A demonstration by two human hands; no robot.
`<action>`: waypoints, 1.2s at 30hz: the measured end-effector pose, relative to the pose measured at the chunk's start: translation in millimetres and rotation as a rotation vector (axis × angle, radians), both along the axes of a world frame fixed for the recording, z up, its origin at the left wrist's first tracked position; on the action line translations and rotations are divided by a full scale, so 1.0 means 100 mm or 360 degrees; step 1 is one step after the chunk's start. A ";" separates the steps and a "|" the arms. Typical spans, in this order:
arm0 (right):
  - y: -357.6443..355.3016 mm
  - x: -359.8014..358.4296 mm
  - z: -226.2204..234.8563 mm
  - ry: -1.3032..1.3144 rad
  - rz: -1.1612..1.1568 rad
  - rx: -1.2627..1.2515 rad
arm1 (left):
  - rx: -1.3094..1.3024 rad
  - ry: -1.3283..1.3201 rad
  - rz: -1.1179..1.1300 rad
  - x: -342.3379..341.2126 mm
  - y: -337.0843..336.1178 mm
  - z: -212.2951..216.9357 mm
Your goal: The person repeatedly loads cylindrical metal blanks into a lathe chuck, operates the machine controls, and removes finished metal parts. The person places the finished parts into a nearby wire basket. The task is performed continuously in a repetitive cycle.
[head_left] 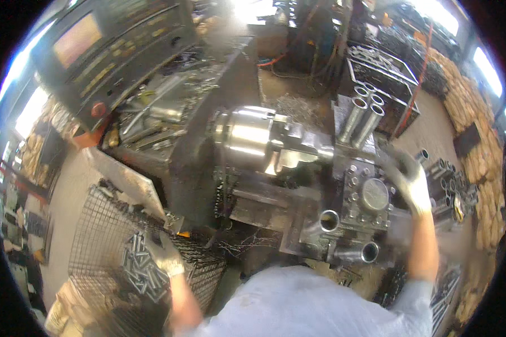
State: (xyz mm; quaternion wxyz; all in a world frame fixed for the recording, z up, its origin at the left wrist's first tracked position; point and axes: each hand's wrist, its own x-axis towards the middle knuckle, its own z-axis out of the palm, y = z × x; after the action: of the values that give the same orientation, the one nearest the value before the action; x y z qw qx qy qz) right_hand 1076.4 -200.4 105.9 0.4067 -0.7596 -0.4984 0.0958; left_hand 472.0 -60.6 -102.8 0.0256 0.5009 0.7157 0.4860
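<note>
My left hand (pixel 166 255), in a dirty pale glove, is over a wire mesh basket (pixel 90 230) that holds many short metal tubes (pixel 140 269). Its dark fingertips blur into the background, so I cannot make out whether they grip anything. On the right, my gloved right hand (pixel 407 178) hovers beside a lathe's tool turret (pixel 375 195), its fingers stretched forward and apart with nothing visible in them. Just beyond those fingers, several metal tubes (pixel 354 119) stand upright on the machine. The lathe chuck (pixel 250 139) is at the centre; its jaws face the turret.
Two more tubes (pixel 369 252) project from the turret's near side. More tubes (pixel 447 182) are stacked at the far right. A control panel (pixel 95 62) rises at the upper left, a bin of metal parts (pixel 376 59) is at the back, and sacks (pixel 466 101) line the right side.
</note>
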 end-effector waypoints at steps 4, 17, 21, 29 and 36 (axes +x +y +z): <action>-0.93 -0.40 -0.26 -0.0177 -0.0441 0.0218 | 0.1092 0.1022 -0.0460 0.47 0.62 1.55; -2.25 -1.00 -0.53 0.0536 -0.0637 -0.0053 | -0.0394 0.1176 -0.0258 0.92 2.40 3.10; -2.31 -0.95 -0.83 0.0134 -0.0435 -0.0078 | 0.1075 0.0996 -0.0726 1.23 0.83 2.30; -1.90 -0.79 -1.47 0.0533 -0.0026 -0.0349 | -0.1768 0.0344 -0.1433 1.11 -2.45 -0.70; -1.41 -1.23 -1.97 0.0415 0.0403 -0.0238 | -0.1261 0.0413 -0.1063 0.24 -3.53 -0.86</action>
State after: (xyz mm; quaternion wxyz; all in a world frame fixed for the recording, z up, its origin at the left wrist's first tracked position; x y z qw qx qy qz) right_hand 953.8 -341.8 -91.3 0.3950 -0.7001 -0.5246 0.2804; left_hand 496.4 -413.1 -188.6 0.2774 0.7094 0.6432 0.0780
